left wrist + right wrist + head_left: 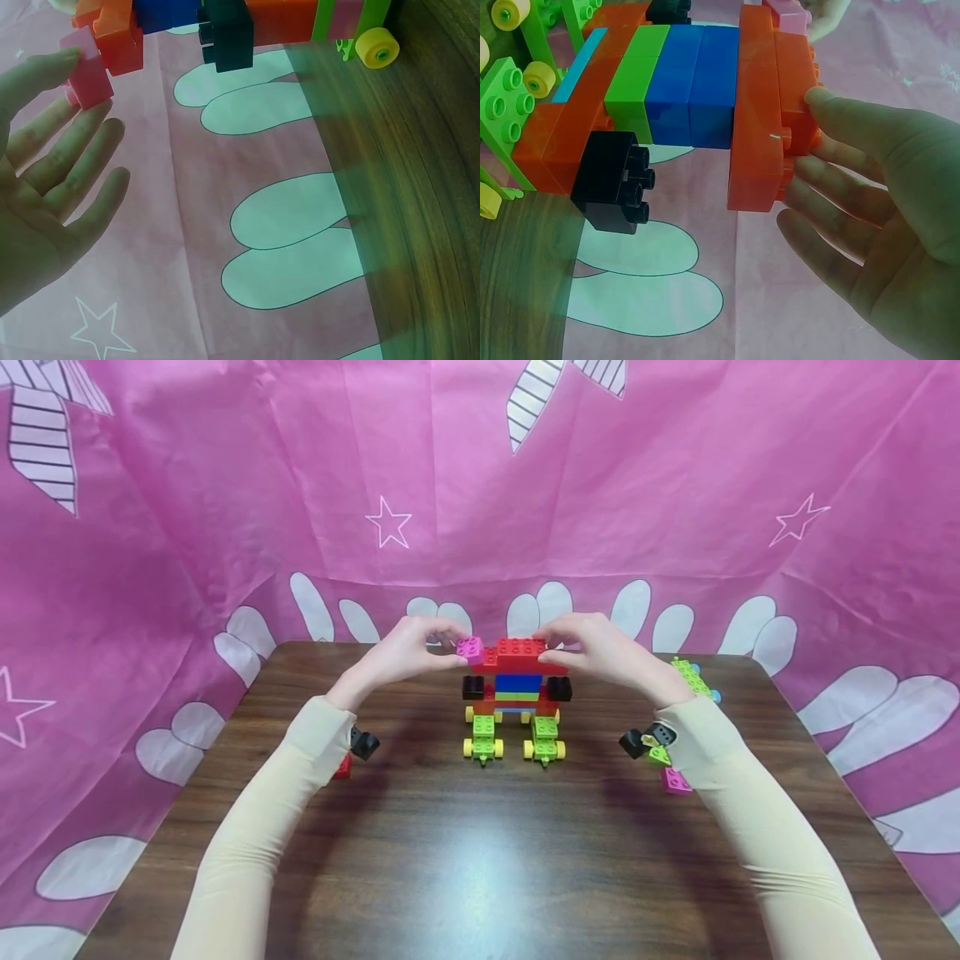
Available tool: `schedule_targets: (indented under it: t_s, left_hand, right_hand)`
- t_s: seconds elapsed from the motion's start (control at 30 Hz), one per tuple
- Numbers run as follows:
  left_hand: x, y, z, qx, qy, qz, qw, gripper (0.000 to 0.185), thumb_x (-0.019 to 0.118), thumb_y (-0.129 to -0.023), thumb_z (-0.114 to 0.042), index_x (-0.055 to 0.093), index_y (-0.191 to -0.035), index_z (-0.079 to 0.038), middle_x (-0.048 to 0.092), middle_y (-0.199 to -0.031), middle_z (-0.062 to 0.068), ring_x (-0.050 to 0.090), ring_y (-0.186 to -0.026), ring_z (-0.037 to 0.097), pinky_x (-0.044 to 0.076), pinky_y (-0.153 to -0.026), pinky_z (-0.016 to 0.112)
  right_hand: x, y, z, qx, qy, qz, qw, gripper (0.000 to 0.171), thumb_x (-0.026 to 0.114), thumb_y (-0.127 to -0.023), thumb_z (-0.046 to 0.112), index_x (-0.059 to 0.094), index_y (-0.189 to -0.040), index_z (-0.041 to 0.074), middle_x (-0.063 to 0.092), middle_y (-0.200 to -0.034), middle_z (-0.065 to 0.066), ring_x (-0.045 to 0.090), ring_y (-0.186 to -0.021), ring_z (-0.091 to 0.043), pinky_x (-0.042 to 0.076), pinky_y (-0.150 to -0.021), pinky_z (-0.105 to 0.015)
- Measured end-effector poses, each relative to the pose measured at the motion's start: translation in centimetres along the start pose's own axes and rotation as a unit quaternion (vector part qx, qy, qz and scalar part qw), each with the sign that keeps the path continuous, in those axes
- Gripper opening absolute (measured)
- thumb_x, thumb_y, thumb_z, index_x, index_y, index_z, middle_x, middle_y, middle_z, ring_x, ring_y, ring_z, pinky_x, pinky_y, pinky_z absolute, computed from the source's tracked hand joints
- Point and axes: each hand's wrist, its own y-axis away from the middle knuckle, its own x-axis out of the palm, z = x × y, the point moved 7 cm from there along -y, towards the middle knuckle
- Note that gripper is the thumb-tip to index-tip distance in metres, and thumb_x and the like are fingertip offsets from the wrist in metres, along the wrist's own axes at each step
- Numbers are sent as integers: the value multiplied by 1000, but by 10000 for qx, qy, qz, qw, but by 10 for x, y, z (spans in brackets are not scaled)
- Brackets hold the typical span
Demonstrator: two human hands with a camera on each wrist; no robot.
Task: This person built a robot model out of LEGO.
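Observation:
A brick model (517, 689) stands at the middle of the wooden table (465, 860): red bricks on top, blue and green layers below, a black brick on each side, and two green bases with yellow wheels. My left hand (452, 648) pinches a small pink brick (470, 648) at the model's top left corner. In the left wrist view the thumb lies on the pink brick (88, 75), with the fingers (75, 157) beneath it. My right hand (552, 649) grips the red top brick (521, 648) from the right. The right wrist view shows the thumb on the red top brick (795, 82) and fingers (817, 191) under it.
A black brick (364, 743) and a red brick (343, 767) lie by my left forearm. Right of the model lie black bricks (636, 743), a green piece (660, 755), a pink brick (677, 781) and a green assembly (693, 678). Pink cloth (225, 485) surrounds the table.

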Motion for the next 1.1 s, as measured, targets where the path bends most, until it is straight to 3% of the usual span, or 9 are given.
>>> schedule_targets:
  t_s: [0.57,0.87,1.1]
  left_hand:
    - [7,-3,4,0,56,196,9998,36,74,-89,-24,65,-119,-9,71,-115,9,65,-113,26,50,-105,48]
    - [7,-3,1,182,-18,191,9997,32,73,-89,-21,66,-119,-10,72,-111,7,67,-107,25,56,-97,43]
    - [6,-3,-5,425,-396,95,9983,28,72,-89,-19,68,-115,-9,73,-107,7,68,-96,20,59,-88,38]
  right_hand:
    - [1,0,-1,12,-73,27,10000,34,74,-89,22,69,-121,10,74,-111,-6,67,-108,-22,57,-94,-44]
    - [1,-1,-1,-1,-87,33,10000,34,74,-89,22,69,-121,10,74,-110,-6,67,-107,-22,57,-94,-45]
    - [1,-1,-2,34,-22,18,10000,34,74,-89,23,69,-121,11,74,-110,-5,68,-107,-21,58,-93,-44]
